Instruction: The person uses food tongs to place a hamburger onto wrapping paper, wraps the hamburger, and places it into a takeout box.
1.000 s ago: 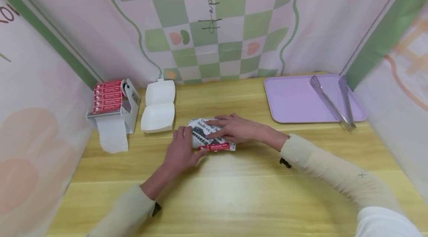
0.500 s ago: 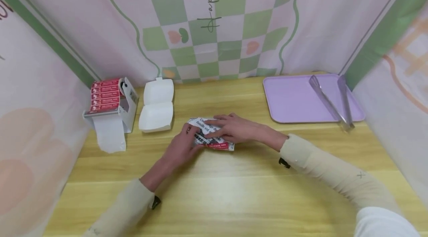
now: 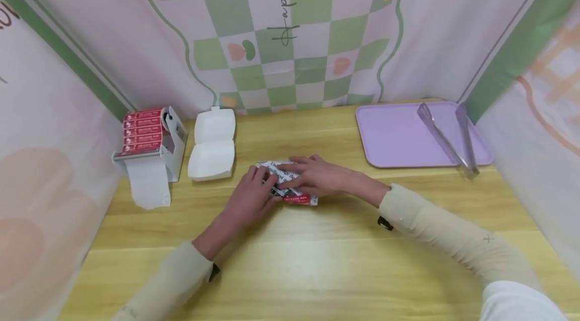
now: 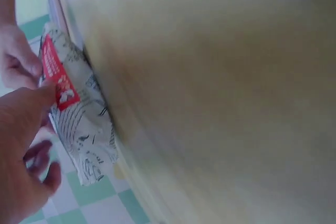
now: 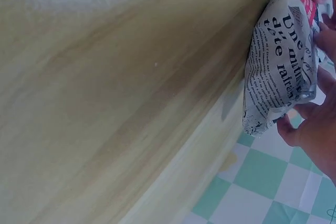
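A packet wrapped in newsprint-patterned paper (image 5: pixel 278 61) lies on the wooden table, with a red label (image 3: pixel 296 200) stuck along its near edge. My left hand (image 3: pixel 248 199) pinches its left part. In the left wrist view the left thumb presses on the label (image 4: pixel 55 69) while some other fingers curl beyond the paper. Spread over the top of the packet is my right hand (image 3: pixel 322 177), its fingers fairly straight. Both hands hide parts of the wrapping, and what is inside cannot be seen.
An open white clamshell box (image 3: pixel 211 160) stands behind and to the left. Further left is a dispenser (image 3: pixel 178 152) with a roll of red labels (image 3: pixel 142 132). At the back right, metal tongs (image 3: pixel 446 142) lie on a purple tray (image 3: pixel 389 135). Printed curtains enclose the table.
My left hand has slid rightward over the packet from its left end, covering more of the paper and the red label's left part. The right hand has stayed nearly in place.
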The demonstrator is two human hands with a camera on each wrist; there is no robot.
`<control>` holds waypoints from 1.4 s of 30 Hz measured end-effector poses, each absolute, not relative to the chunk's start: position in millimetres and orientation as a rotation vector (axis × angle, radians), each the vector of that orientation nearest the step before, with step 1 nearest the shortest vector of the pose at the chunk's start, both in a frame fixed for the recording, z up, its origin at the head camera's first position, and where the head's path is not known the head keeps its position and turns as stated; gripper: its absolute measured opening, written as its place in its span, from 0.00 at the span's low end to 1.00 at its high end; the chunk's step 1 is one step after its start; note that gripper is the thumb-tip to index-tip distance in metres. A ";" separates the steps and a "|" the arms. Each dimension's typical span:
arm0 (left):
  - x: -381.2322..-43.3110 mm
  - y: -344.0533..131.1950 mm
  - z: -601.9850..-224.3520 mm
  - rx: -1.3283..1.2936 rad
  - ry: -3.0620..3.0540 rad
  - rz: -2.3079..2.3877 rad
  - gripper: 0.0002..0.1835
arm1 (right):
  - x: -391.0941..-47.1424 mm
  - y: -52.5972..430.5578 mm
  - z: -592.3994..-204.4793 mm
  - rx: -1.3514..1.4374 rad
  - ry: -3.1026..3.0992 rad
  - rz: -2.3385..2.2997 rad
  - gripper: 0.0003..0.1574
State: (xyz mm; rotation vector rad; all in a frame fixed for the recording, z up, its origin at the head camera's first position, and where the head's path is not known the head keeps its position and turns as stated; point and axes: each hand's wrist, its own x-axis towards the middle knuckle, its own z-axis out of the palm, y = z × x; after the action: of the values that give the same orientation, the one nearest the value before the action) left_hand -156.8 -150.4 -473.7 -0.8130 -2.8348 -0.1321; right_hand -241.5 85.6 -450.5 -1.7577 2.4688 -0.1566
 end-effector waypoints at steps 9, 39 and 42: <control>-163.5 -158.7 -465.4 -0.991 -2.835 -0.158 0.21 | -242.4 99.4 -455.0 -1.814 2.497 -0.268 0.32; -188.6 -116.1 -481.4 -0.997 -2.960 -0.070 0.48 | -205.2 100.2 -481.2 -0.792 2.739 -1.051 0.68; -187.9 -116.0 -480.6 -0.969 -2.972 -0.059 0.50 | -198.7 100.4 -477.7 -0.602 2.726 -1.199 0.72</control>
State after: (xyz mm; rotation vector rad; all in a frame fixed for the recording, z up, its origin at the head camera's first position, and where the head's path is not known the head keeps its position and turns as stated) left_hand -187.9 -116.0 -480.6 -0.9690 -2.9717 -0.0587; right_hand -198.7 100.4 -477.7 -0.6016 2.7265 -1.1990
